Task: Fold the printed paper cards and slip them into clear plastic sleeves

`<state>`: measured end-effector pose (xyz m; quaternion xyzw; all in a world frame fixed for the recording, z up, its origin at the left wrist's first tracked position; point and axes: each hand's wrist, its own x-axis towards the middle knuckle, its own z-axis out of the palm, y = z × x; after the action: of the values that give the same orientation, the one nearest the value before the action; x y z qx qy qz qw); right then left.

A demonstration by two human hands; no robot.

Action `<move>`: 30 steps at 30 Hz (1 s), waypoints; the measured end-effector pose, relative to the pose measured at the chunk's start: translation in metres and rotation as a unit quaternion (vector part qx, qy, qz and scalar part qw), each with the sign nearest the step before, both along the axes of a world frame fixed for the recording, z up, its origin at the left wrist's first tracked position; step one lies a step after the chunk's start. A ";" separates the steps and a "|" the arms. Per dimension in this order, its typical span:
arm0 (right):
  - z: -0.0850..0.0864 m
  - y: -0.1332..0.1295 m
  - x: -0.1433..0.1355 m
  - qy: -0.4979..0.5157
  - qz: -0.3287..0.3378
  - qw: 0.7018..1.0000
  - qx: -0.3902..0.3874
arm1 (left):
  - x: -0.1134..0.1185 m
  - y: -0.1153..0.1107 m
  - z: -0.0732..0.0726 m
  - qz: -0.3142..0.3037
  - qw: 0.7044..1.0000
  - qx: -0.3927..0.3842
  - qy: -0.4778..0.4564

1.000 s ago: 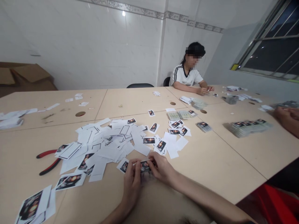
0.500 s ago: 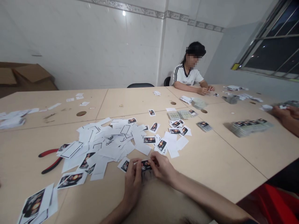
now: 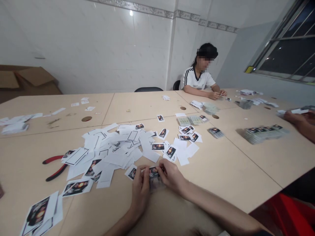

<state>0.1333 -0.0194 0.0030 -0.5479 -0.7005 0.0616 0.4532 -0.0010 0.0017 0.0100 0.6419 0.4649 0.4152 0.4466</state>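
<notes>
Near the table's front edge, my left hand (image 3: 141,185) and my right hand (image 3: 171,175) pinch opposite sides of a small clear plastic packet (image 3: 155,182). A dark printed card (image 3: 153,172) shows at its upper part, between my thumbs. The packet's side edges are hidden by my fingers. Just left of my left hand lies a loose printed card (image 3: 131,173). Beyond my hands spreads a pile of white paper cards (image 3: 123,144), some face up with dark pictures. More printed cards (image 3: 170,151) lie past my right hand.
Red-and-black pliers handles (image 3: 56,168) stick out from the pile's left side. Stacked clear packets (image 3: 262,134) stand at the right, with a smaller stack (image 3: 216,132) nearer. A co-worker (image 3: 198,78) sits across the table (image 3: 221,186); another person's hands (image 3: 299,118) are at the far right.
Both hands keep their hold on the packet, with the card sitting slightly higher and less of it showing. The whole view has shifted slightly.
</notes>
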 end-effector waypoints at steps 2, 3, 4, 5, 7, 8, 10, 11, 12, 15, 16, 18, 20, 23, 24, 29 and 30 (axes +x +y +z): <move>-0.001 0.001 0.000 -0.003 0.001 1.000 0.000 | 0.000 0.000 0.001 0.002 1.000 -0.008 -0.010; -0.001 0.001 0.000 -0.002 0.003 1.000 -0.001 | 0.001 -0.001 0.001 0.003 1.000 -0.007 -0.013; -0.001 0.002 0.000 -0.001 0.005 1.000 -0.001 | 0.001 -0.001 0.002 0.004 1.000 -0.004 -0.016; -0.001 0.002 0.000 0.000 0.006 1.000 -0.001 | 0.001 -0.001 0.002 0.004 1.000 0.000 -0.017; -0.001 0.002 0.000 -0.001 0.007 1.000 0.002 | 0.001 -0.001 0.002 -0.001 1.000 0.006 -0.012; -0.001 0.002 0.000 0.000 0.006 1.000 0.002 | 0.001 -0.001 0.002 -0.001 1.000 0.010 -0.008; 0.000 0.002 -0.001 0.003 0.004 1.000 -0.003 | 0.001 -0.001 0.002 0.002 1.000 0.020 0.002; 0.000 0.002 -0.001 0.005 0.003 1.000 -0.007 | 0.000 -0.001 0.001 0.004 1.000 0.024 0.006; 0.001 0.002 -0.001 0.007 0.003 1.000 -0.011 | 0.000 -0.001 0.001 0.006 1.000 0.028 0.009; 0.004 0.002 -0.002 0.015 0.005 1.000 -0.022 | 0.001 -0.001 0.001 0.003 1.000 0.024 0.010; 0.004 0.002 -0.002 0.018 0.006 1.000 -0.024 | 0.001 -0.001 0.001 0.002 1.000 0.020 0.009; 0.006 0.002 -0.002 0.024 0.009 0.999 -0.029 | 0.001 -0.001 0.001 0.004 1.000 0.013 0.008; 0.007 0.002 -0.003 0.029 0.009 0.999 -0.032 | 0.001 -0.001 0.001 0.010 1.000 0.014 0.007; 0.008 0.002 -0.003 0.046 0.008 0.998 -0.046 | 0.001 -0.001 0.002 0.012 1.000 0.013 0.001; 0.008 0.002 -0.004 0.054 0.009 0.997 -0.052 | 0.001 -0.001 0.002 0.012 1.000 0.011 -0.003; 0.008 0.001 -0.006 0.104 0.002 0.991 -0.084 | 0.001 0.000 0.002 0.010 1.000 -0.008 -0.020; 0.008 0.001 -0.006 0.115 0.001 0.989 -0.089 | 0.001 0.000 0.001 0.007 1.000 -0.011 -0.022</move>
<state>0.1274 -0.0187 0.0113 -0.5745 -0.6358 0.1870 0.4803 0.0000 0.0012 0.0109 0.6241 0.4641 0.4274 0.4609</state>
